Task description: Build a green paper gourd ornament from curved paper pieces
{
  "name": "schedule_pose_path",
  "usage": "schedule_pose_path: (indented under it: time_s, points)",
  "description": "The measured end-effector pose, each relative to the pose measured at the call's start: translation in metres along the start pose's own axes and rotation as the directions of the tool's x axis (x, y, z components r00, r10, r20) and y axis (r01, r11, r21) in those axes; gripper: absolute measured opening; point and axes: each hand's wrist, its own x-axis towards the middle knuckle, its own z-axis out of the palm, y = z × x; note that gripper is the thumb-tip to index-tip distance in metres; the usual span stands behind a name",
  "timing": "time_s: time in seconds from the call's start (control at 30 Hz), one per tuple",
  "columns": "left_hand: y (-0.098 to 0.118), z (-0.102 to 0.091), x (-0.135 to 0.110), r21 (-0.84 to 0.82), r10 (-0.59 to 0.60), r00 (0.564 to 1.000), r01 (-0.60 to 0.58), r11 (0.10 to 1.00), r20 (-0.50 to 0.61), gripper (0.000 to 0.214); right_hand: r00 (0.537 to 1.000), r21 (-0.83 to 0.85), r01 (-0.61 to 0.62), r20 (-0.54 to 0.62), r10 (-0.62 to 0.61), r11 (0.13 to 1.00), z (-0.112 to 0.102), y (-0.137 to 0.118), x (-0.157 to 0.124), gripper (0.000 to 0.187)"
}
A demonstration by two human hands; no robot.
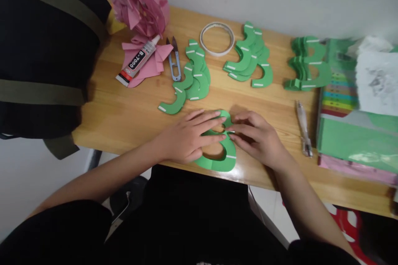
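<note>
Two curved green paper pieces (224,158) lie joined near the front edge of the wooden table (124,112). My left hand (188,137) lies flat over their left side, fingers stretched out and pressing down. My right hand (258,136) rests on their right side, its fingertips bent and pressed together at the spot where the pieces overlap. Each piece carries small white tape strips.
Three piles of green curved pieces (192,76) (250,56) (307,64) lie behind. A tape roll (217,38), thread snips (175,60), a B-7000 glue tube (138,60) on pink paper, a pen (303,126), stacked coloured paper (357,140) at right, and a black bag (43,49) at left.
</note>
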Motion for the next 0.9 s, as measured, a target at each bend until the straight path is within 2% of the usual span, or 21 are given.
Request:
schedule_pose_path:
  time_s: [0.17,0.5,0.63,0.77,0.9]
  points:
    - [0.0,0.0003,0.0008,-0.036,-0.01,0.999,0.009,0.999,-0.03,0.058,0.999,0.073,-0.042,-0.002,0.042,0.996,-0.002,-0.0006,-0.0015,0.013]
    - [-0.0007,0.0001,0.0006,-0.066,-0.018,1.0,0.017,0.998,-0.015,0.058,0.998,0.102,-0.056,0.001,0.057,0.993,-0.0026,-0.0002,0.0,0.007]
    - [-0.0002,-0.0011,0.0015,-0.048,-0.021,1.0,0.022,0.999,0.019,0.058,0.999,0.1,-0.046,0.005,0.046,0.994,-0.0045,-0.0016,0.0024,0.004]
    - [-0.0006,-0.0007,0.0016,-0.016,-0.013,0.999,0.013,1.0,0.034,0.058,0.998,0.094,-0.061,0.003,0.061,0.994,-0.0043,-0.0031,0.0047,0.01]
    - [-0.0004,-0.0012,0.0021,-0.059,-0.036,0.998,0.039,0.998,0.046,0.059,0.998,0.048,-0.062,0.012,0.061,0.997,-0.0013,-0.002,0.0051,0.006]
